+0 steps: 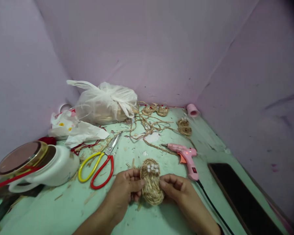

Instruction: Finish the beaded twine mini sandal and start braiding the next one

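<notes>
Woven slipper (152, 191): my left fingers (136, 186) pinch one edge, right fingers (167, 186) the opposite; light grip advised, clear of beads (149, 169)

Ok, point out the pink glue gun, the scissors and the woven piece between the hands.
Pink glue gun (187, 154): head view, on its body above the handle.
Scissors (108, 152): head view, near the pivot.
Woven piece (152, 184): head view, middle of its top, below the white beads.

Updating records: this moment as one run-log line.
left hand: holds woven piece | right hand: same piece | glue gun: at right | scissors: at left
</notes>
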Motion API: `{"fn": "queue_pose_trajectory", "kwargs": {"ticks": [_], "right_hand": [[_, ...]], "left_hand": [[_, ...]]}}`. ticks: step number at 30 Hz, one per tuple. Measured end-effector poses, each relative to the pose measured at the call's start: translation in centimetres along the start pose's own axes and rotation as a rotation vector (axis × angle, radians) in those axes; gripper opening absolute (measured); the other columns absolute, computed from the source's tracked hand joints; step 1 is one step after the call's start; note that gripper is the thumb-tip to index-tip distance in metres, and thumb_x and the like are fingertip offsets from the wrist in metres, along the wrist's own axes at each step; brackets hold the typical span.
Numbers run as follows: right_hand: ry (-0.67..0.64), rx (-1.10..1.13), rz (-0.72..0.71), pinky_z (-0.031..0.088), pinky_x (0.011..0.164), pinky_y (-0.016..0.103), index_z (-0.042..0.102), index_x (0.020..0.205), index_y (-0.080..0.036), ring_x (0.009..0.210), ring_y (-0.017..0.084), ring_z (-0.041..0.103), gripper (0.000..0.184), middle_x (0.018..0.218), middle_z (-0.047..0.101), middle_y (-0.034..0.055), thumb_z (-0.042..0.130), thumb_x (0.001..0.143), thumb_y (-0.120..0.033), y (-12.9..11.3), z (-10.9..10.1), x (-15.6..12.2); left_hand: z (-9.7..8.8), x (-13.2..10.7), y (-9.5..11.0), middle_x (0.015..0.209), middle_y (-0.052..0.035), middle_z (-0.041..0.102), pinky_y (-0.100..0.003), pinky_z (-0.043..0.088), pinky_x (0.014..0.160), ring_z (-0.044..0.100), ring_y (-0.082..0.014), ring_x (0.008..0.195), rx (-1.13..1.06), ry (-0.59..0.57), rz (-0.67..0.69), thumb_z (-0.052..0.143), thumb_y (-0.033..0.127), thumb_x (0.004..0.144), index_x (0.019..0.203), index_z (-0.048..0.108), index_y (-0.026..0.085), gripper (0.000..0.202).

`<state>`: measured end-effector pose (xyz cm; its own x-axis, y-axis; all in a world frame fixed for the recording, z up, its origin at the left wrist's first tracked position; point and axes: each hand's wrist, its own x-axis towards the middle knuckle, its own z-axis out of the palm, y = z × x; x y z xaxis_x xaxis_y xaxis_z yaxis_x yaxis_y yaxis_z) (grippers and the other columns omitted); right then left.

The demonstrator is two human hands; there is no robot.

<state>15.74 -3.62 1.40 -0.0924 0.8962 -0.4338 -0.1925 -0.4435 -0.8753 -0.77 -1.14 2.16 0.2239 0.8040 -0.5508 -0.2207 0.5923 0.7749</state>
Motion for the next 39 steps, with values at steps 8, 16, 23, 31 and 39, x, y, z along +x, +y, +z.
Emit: {"fn": "queue_pose_trajectory", "kwargs": {"ticks": [8,16,23,31,39], "right_hand": [[0.068,-0.472,-0.005,0.027,0.032,0.018,0.054,0.046,-0.017,0.031,0.008,0.042,0.031,0.036,0.051,-0.0033,0.063,0.067,-0.038,1.3,-0.3,-0.4],[0.186,-1.104,-0.366,0.049,0.056,0.028,0.064,0.089,-0.024,0.065,0.019,0.063,0.021,0.081,0.069,0.0034,0.057,0.07,-0.022,-1.3,-4.3,-2.0],[-0.171,-1.149,-0.778,0.038,0.098,0.041,0.025,0.135,-0.016,0.118,0.022,0.041,0.071,0.127,0.048,0.0113,0.044,0.068,-0.002,-0.7,-2.0,0.1],[-0.089,-1.248,-0.682,0.043,0.084,0.044,0.033,0.131,-0.013,0.095,0.025,0.051,0.066,0.108,0.058,0.0113,0.052,0.068,-0.009,-0.4,-1.5,-0.9],[-0.058,-1.238,-0.7,0.046,0.08,0.042,0.055,0.104,-0.018,0.096,0.025,0.053,0.034,0.111,0.06,0.0101,0.052,0.07,-0.014,0.4,-1.2,-1.1]], "left_hand": [[-0.5,0.6,0.9,0.068,-0.0012,0.056,-0.025,0.042,0.053,0.05,-0.0121,0.057,0.376,0.192,0.256,0.064,0.035,0.062,0.083,0.057,0.013,0.031],[1.1,-2.6,0.1,0.124,-0.0097,0.05,-0.044,0.033,0.096,0.042,-0.0292,0.114,1.157,0.138,0.392,0.066,0.035,0.06,0.124,0.044,0.022,0.07],[3.2,-2.2,-2.2,0.116,-0.0127,0.051,-0.049,0.028,0.095,0.041,-0.0306,0.108,1.487,0.2,0.498,0.053,0.023,0.065,0.122,0.045,0.013,0.058],[2.4,-1.5,-1.8,0.101,-0.0109,0.053,-0.047,0.033,0.086,0.045,-0.029,0.096,1.566,0.119,0.6,0.051,0.026,0.066,0.102,0.053,0.016,0.038],[2.1,-1.3,-1.6,0.098,-0.0086,0.053,-0.045,0.037,0.081,0.046,-0.0257,0.09,1.535,0.015,0.689,0.049,0.021,0.069,0.099,0.051,0.019,0.03]]}}
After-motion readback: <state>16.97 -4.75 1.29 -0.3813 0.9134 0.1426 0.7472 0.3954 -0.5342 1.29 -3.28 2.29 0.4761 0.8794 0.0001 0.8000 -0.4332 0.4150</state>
